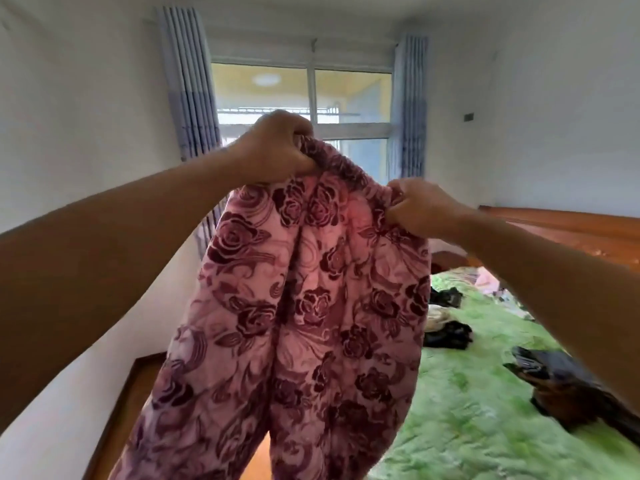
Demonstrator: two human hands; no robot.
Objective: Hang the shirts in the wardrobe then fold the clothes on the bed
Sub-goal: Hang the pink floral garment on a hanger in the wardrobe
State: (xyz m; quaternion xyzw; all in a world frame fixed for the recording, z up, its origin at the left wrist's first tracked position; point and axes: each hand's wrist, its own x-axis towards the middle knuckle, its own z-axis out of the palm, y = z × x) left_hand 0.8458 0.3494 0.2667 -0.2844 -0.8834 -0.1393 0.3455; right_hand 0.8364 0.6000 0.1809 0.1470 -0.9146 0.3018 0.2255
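Head view: pink fleece trousers with dark rose print [304, 306] held up centre frame, legs hanging to the bottom edge. Left hand [277, 150] fist-grips the elastic waistband; right hand [419, 206] pinches it, lower. Green fuzzy bed cover [467, 410] lower right carries dark clothes [446, 334] (loose piles).
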